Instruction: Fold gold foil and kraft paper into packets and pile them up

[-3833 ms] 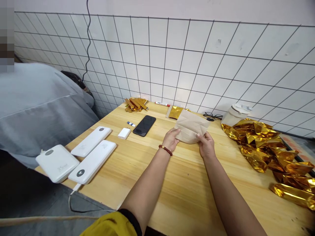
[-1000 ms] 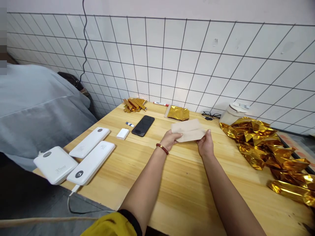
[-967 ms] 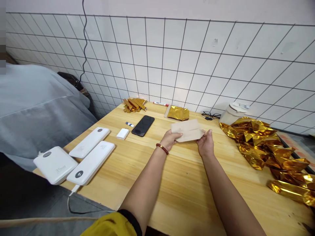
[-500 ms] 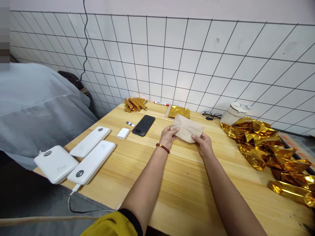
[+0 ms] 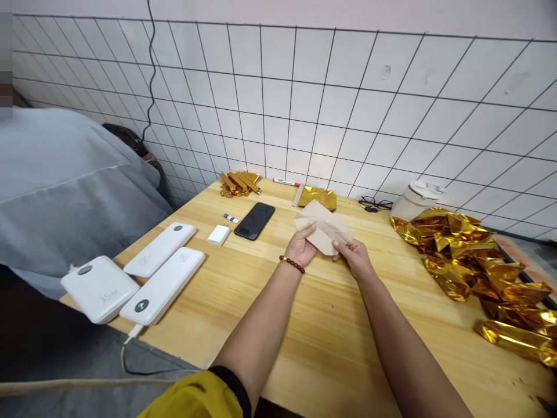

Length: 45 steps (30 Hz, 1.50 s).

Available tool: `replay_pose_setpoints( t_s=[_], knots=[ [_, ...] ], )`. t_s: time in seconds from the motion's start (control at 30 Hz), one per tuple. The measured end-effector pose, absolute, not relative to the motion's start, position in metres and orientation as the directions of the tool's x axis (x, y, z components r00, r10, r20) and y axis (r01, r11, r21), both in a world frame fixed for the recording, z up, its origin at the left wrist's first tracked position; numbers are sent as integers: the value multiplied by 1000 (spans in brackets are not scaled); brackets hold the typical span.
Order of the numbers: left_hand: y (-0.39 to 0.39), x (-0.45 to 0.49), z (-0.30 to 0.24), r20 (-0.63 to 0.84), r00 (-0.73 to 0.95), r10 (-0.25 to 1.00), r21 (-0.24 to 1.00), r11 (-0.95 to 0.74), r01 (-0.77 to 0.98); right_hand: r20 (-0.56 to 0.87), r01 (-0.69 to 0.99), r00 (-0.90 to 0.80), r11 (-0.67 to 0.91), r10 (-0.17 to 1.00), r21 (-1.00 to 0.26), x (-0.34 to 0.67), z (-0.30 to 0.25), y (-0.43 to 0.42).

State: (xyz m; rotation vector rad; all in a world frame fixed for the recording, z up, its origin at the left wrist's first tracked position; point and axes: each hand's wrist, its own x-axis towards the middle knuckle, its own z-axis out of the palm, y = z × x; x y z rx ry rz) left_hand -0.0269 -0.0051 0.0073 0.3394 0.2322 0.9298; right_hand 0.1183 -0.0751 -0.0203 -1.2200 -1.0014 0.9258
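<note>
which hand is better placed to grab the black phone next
Likely the left hand: it is nearer the black phone, which lies to its left. The right hand is farther away. Both grip the tan paper, so the left would first have to let go.

Beige paper [image 5: 325, 227] in left hand [image 5: 301, 248] and right hand [image 5: 357, 257], over a wooden table [image 5: 326, 348].

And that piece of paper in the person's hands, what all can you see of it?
The paper is plain beige and matte, with angular edges and crease lines; it looks folded, though the number of layers can't be told. It is held at a slant over the wooden table, just short of the flat gold packet. The left hand holds its near left part, thumb on top, and the right hand grips its near right edge. No print shows on the visible side.
</note>
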Motion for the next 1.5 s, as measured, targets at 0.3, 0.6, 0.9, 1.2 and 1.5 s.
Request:
replay_pose_setpoints(
  t_s=[0.3, 0.6, 0.9, 1.2, 1.5],
  knots=[
    [2, -26, 6, -279, 537, 796, 347, 605, -717, 222, 54, 373, 217, 901, -975, 113, -15, -76],
    [2, -26, 4, -236, 566, 790, 367, 612, -701, 363, 215, 190, 322, 912, -922, 115, -18, -76],
    [3, -27, 5, -170, 544, 822, 363, 565, -741, 380, 372, 88, 323, 921, -870, 110, -10, -79],
    [1, -30, 7, -141, 504, 852, 374, 517, -770, 164, 174, 302, 115, 939, -978, 108, -27, -70],
    [7, -32, 3, -199, 423, 884, 309, 466, -829, 206, 105, 259, 185, 944, -977, 113, -14, -77]
  ],
)
